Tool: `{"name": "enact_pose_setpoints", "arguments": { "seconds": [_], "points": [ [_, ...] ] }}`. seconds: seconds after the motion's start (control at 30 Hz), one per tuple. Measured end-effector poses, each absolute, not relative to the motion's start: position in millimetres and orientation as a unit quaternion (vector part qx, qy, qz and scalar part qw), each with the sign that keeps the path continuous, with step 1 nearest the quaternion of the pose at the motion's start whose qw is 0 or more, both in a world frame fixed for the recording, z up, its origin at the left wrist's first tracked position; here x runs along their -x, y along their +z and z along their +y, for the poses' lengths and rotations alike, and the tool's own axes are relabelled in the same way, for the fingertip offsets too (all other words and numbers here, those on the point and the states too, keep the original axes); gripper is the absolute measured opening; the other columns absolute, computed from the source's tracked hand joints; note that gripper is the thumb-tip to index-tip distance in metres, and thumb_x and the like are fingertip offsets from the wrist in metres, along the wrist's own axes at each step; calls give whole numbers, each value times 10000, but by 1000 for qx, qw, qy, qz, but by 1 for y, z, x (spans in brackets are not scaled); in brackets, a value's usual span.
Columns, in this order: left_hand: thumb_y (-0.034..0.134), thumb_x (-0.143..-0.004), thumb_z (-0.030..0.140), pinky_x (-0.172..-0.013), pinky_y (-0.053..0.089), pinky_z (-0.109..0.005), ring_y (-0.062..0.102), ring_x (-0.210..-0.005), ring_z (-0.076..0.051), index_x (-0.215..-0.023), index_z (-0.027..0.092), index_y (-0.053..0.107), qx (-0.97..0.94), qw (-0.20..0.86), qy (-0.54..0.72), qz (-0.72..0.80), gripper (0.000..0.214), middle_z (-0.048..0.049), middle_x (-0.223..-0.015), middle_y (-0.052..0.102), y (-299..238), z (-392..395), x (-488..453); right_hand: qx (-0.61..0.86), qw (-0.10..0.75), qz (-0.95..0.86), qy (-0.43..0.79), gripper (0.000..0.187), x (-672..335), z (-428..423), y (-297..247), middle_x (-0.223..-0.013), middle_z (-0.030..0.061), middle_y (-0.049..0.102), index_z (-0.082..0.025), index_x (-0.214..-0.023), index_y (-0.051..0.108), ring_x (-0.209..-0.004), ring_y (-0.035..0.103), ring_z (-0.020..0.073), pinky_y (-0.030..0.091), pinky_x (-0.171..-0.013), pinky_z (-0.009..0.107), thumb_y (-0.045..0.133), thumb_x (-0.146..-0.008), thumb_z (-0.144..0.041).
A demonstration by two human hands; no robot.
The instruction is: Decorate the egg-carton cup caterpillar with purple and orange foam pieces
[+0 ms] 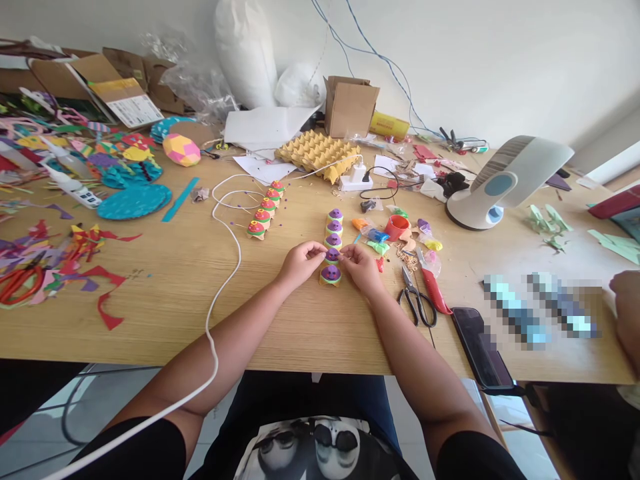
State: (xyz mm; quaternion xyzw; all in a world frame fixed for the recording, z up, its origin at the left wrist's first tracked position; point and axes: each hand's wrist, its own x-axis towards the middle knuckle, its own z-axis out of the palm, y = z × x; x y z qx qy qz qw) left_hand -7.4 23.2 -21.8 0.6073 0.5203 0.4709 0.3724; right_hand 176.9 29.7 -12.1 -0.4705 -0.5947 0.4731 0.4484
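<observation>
In front of me stands a row of egg-carton cups (331, 274) topped with purple clay that has small dark dots like eyes. My left hand (301, 263) pinches the second-nearest cup from its left side. From the right, the thumb and forefinger of my right hand (361, 268) close on that same cup. What exactly lies between the fingertips is partly hidden. Further back on the left is a similar egg-carton strip (265, 212) with red and green tops. Small bags of coloured clay (376, 235) and a red cup (397, 227) lie beyond my right hand.
Black-handled scissors (417, 300), a red-handled knife (434, 283) and a phone (483, 350) lie right. A white cable (238, 247) crosses left. Paper scraps (107, 280) cover the left; an egg tray (320, 152) and a fan (500, 180) stand behind. Another person's hand (627, 307) shows far right.
</observation>
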Motion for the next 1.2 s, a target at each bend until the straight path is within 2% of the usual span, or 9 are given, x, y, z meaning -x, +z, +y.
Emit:
{"name": "enact_pose_setpoints", "arguments": {
  "seconds": [0.1, 0.17, 0.33, 0.43, 0.6, 0.77, 0.9, 1.0, 1.2],
  "points": [
    [622, -824, 273, -809, 518, -277, 663, -855, -162, -929, 187, 703, -623, 346, 468, 523, 157, -34, -932, 729, -24, 24, 10, 479, 454, -593, 461, 248, -180, 29, -10, -846, 22, 653, -199, -876, 633, -768, 585, 164, 468, -721, 297, 680, -784, -424],
    [611, -831, 247, -837, 521, -288, 666, -883, -168, -950, 194, 699, -645, 310, 458, 527, 157, -37, -951, 729, -25, 25, 13, 500, 439, -604, 439, 242, -182, 29, -9, -805, 13, 635, -193, -933, 660, -726, 567, 158, 453, -689, 292, 643, -807, -398],
    [600, -836, 189, -854, 531, -312, 668, -937, -194, -1087, 220, 690, -699, 237, 395, 547, 268, -52, -992, 732, -26, 23, 18, 518, 372, -666, 387, 407, -185, 27, -9, -671, -25, 532, -144, -1139, 691, -615, 473, 134, 383, -593, 270, 612, -832, -400],
    [596, -852, 199, -855, 535, -314, 668, -938, -201, -1168, 235, 682, -714, 232, 372, 545, 329, -55, -992, 733, -23, 20, 17, 511, 346, -691, 376, 446, -185, 28, -8, -654, -29, 519, -128, -1178, 696, -610, 458, 130, 359, -581, 262, 592, -850, -413],
    [592, -874, 243, -852, 539, -312, 669, -904, -200, -1222, 254, 682, -719, 245, 362, 540, 360, -52, -984, 736, -19, 18, 16, 508, 338, -699, 374, 431, -185, 27, -7, -653, -27, 515, -141, -1163, 715, -602, 440, 125, 338, -566, 255, 579, -862, -418],
    [600, -875, 269, -848, 537, -312, 672, -927, -207, -1192, 248, 701, -723, 242, 353, 542, 334, -58, -1011, 744, -20, 19, 15, 513, 354, -685, 378, 382, -183, 27, -9, -645, -32, 513, -144, -1097, 712, -586, 430, 122, 326, -554, 258, 628, -827, -402],
    [601, -871, 261, -839, 544, -310, 678, -919, -206, -1184, 250, 705, -718, 254, 357, 541, 330, -58, -1014, 749, -22, 19, 15, 524, 388, -666, 362, 262, -183, 27, -9, -621, -38, 486, -175, -950, 683, -571, 424, 125, 317, -540, 263, 652, -811, -395],
    [603, -864, 250, -849, 545, -312, 679, -941, -209, -1179, 262, 707, -717, 261, 359, 537, 332, -55, -1018, 749, -22, 20, 15, 526, 378, -678, 347, 187, -183, 25, -7, -602, -41, 464, -194, -852, 651, -566, 415, 126, 303, -532, 263, 666, -804, -374],
    [606, -858, 237, -859, 548, -318, 681, -946, -213, -1186, 261, 706, -717, 262, 361, 536, 344, -60, -1020, 749, -23, 20, 16, 522, 358, -703, 324, 142, -181, 23, -7, -607, -35, 477, -202, -827, 644, -587, 435, 133, 306, -543, 260, 661, -807, -341]
  ]
}}
